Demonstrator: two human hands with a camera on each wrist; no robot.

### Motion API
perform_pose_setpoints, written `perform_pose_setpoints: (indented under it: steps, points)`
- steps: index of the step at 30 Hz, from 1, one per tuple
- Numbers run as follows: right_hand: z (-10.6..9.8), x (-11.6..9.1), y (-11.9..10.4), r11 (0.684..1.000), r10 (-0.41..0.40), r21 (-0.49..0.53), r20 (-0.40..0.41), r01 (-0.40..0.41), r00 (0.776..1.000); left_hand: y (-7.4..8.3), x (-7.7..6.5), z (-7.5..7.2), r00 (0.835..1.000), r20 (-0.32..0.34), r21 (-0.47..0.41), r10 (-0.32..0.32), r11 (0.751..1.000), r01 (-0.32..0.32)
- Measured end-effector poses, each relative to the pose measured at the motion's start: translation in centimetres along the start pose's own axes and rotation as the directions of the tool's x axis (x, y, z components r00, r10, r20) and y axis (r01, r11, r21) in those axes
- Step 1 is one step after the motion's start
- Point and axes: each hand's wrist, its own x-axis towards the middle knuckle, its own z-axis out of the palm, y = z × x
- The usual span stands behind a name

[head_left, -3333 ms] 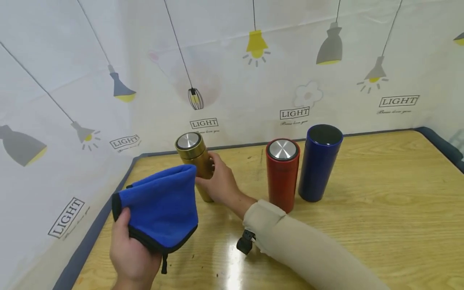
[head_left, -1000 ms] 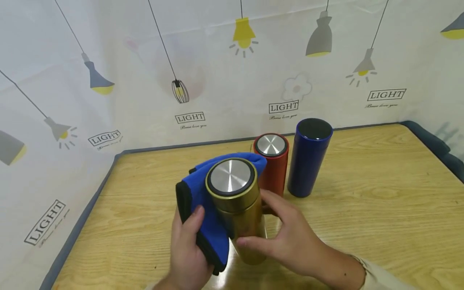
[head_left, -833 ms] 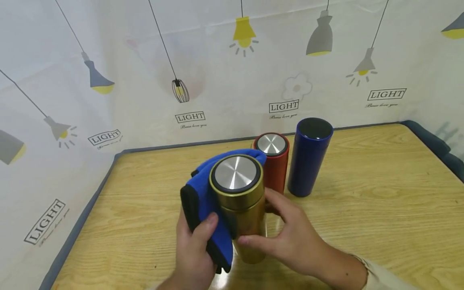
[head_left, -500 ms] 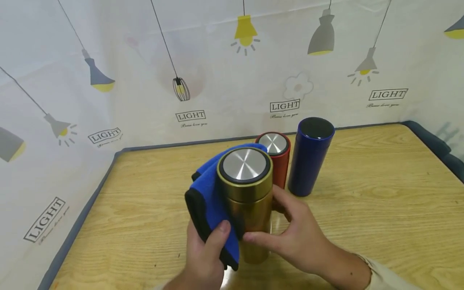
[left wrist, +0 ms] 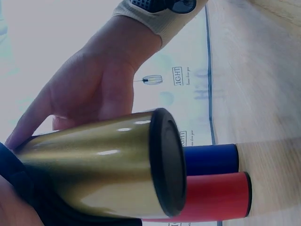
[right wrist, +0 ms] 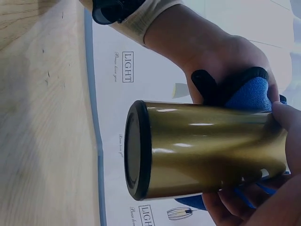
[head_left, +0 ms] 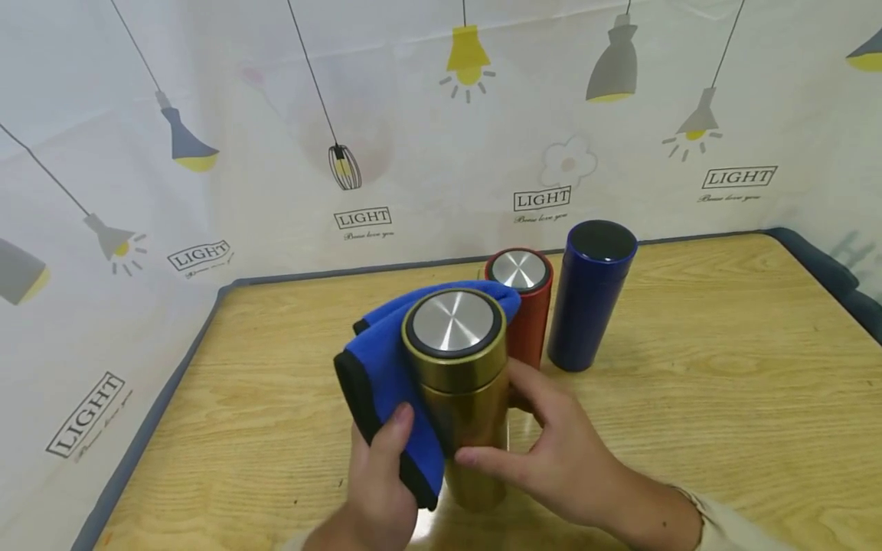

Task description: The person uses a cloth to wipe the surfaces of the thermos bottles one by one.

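Observation:
A gold thermos (head_left: 472, 421) with a brushed silver lid (head_left: 455, 321) is held up in front of me, tilted slightly. My right hand (head_left: 572, 451) grips its lower body, thumb in front and fingers behind. My left hand (head_left: 382, 482) holds a folded blue cloth (head_left: 393, 367) with black edging, its thumb over the near fold. The cloth lies against the left and far sides of the thermos. In the right wrist view the thermos's dark base (right wrist: 136, 150) shows, clear of the table. The left fingers are mostly hidden behind the cloth.
A red thermos (head_left: 532, 329) stands upright just behind the gold one, partly covered by it and the cloth. To its right stands a dark blue thermos (head_left: 591, 314) with a black top. The wooden table (head_left: 723, 383) meets a lamp-patterned wall covering (head_left: 427, 115) at the back.
My right hand has brought the gold thermos from the back left to the cloth, front centre. Over the last second, thermos and cloth shifted right and up together, then back left and down.

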Motion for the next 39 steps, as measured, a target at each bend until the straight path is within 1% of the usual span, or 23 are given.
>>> perform_pose_setpoints:
  steps: [3,7,13,14,16,17,19,20,23,26,31,34,36,37,39]
  points:
    - [-0.1,0.0,-0.1,0.999,-0.039,-0.015,-0.01,0.039,0.999,-0.2,-0.1,0.0,1.0,0.004,0.006,0.023,1.0,-0.023]
    - [-0.5,0.0,-0.4,0.997,-0.08,-0.007,-0.036,0.08,0.996,-0.6,-0.5,0.2,1.0,0.012,0.029,0.023,0.999,-0.023]
    - [-0.9,0.1,-0.6,0.997,-0.075,0.016,-0.066,0.077,0.995,-1.0,-0.8,0.5,1.0,0.003,0.053,-0.015,0.998,0.015]
    - [-0.9,0.1,-0.6,0.997,-0.073,0.02,-0.069,0.075,0.995,-1.1,-0.8,0.5,0.999,-0.009,0.045,-0.033,0.998,0.033]
    - [-0.8,0.1,-0.5,0.997,-0.071,0.03,-0.072,0.073,0.995,-1.2,-0.8,0.4,0.999,-0.031,0.025,-0.043,0.999,0.044]
    - [-0.7,0.1,-0.5,0.997,-0.071,0.035,-0.073,0.073,0.995,-1.3,-0.7,0.2,0.999,-0.032,0.007,-0.04,0.999,0.04]
    - [-0.5,0.0,-0.4,0.996,-0.069,0.044,-0.066,0.072,0.995,-1.6,-0.5,-0.2,1.0,-0.025,-0.04,-0.016,0.999,0.015]
    - [-0.4,0.0,-0.3,0.996,-0.078,0.039,-0.06,0.08,0.995,-1.6,-0.4,-0.5,1.0,-0.02,-0.062,0.011,0.998,-0.013]
    - [-0.1,0.0,-0.3,0.995,-0.098,0.02,-0.035,0.099,0.995,-1.6,-0.2,-1.1,0.994,0.025,-0.093,0.108,0.99,-0.105]
    - [-0.1,0.1,-0.3,0.992,-0.127,0.0,-0.021,0.127,0.992,-1.5,-0.2,-1.2,0.987,0.033,-0.099,0.156,0.983,-0.152]
    - [-0.5,0.2,-0.4,0.987,-0.162,-0.002,-0.041,0.162,0.986,-1.7,-0.4,-0.6,0.988,0.024,-0.052,0.15,0.988,-0.149]
    - [-0.7,0.3,-0.4,0.988,-0.154,-0.003,-0.05,0.154,0.987,-1.5,-0.6,-0.2,0.99,0.037,-0.012,0.138,0.99,-0.138]
    - [-0.9,0.2,-0.6,0.992,-0.129,0.003,-0.052,0.13,0.99,-1.3,-0.7,0.1,0.992,0.053,0.004,0.115,0.993,-0.116]
    - [-1.0,0.2,-0.7,0.993,-0.116,0.008,-0.055,0.116,0.992,-1.2,-0.8,0.2,0.994,0.055,0.01,0.093,0.996,-0.094]
    - [-1.2,0.2,-0.8,0.995,-0.093,0.02,-0.061,0.094,0.994,-1.1,-0.9,0.4,0.998,0.046,0.024,0.049,0.998,-0.051]
